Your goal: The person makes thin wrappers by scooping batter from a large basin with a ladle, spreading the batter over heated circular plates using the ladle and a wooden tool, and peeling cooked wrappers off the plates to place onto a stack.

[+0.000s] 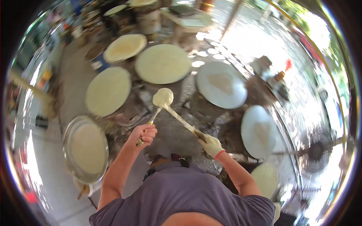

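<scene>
My bare left hand [144, 134] grips the gold-coloured handle of a slim utensil [155, 115]. A white glove with a red cuff covers my right hand [211, 145], which is closed around a long batter-smeared stick [181, 119]. The far ends of both tools meet at a rounded cream-coloured mass [163, 97], like dough or thick batter; it hides their tips. Beyond it lies a large round griddle [163, 64] with a pale yellowish layer over its top. Another pale-covered griddle [109, 91] is left of the mass. A bluish-white griddle [222, 84] with a greyish middle patch is to the right.
A wide metal basin [86, 149] of cream-coloured batter stands at my left. Farther back is another pale griddle [125, 48]. At right are a bluish-white griddle [258, 132], a pale round surface [265, 179] near my elbow, and a fan [316, 152].
</scene>
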Action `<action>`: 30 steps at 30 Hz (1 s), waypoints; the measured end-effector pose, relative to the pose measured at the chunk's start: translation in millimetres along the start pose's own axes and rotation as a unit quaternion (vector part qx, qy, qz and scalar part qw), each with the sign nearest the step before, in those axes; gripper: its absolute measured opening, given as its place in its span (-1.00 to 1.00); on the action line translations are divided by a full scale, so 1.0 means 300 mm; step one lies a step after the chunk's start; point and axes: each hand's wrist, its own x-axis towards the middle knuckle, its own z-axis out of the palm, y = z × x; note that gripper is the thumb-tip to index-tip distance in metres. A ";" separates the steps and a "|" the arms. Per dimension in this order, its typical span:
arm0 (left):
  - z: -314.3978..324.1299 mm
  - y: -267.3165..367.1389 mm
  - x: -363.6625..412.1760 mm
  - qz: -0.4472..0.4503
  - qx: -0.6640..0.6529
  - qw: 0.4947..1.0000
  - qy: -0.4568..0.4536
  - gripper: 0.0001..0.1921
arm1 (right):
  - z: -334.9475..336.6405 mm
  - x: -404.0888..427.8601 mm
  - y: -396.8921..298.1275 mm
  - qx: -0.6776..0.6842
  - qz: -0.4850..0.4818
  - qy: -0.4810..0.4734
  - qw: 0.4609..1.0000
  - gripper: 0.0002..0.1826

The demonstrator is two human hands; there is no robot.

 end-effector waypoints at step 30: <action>0.258 -1.232 2.028 0.048 0.901 0.201 -0.382 -0.72 | -0.076 -0.452 0.833 0.281 0.644 0.601 0.380 -0.54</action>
